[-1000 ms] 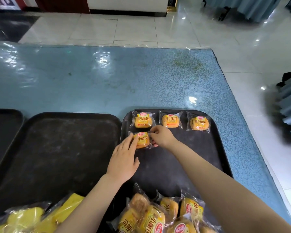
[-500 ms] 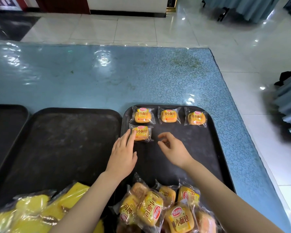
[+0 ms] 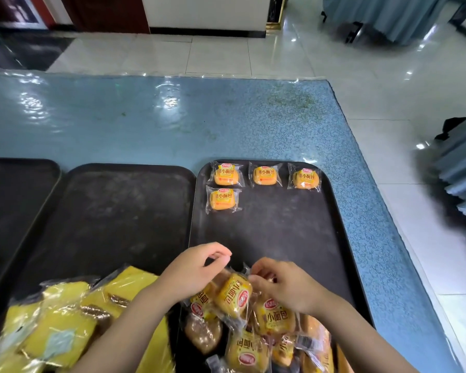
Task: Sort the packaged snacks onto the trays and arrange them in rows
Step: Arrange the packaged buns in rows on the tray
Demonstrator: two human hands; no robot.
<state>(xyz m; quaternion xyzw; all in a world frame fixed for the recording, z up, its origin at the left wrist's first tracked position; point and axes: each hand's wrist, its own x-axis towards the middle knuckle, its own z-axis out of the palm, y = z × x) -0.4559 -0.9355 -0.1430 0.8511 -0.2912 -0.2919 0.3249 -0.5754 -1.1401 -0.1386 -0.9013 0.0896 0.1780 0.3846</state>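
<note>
Both forearms and hands [image 3: 197, 267] are bare, with no sleeves, rings or watch showing.

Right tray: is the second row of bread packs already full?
No. The right tray holds three packs in its far row but only one pack in the second row, at its left end.

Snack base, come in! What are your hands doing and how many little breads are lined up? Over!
Both hands at the bread pile: left hand pinching wrapper, right hand gripping a pack. Four breads placed on right tray: three far row, one second. Nothing blocking.
</note>
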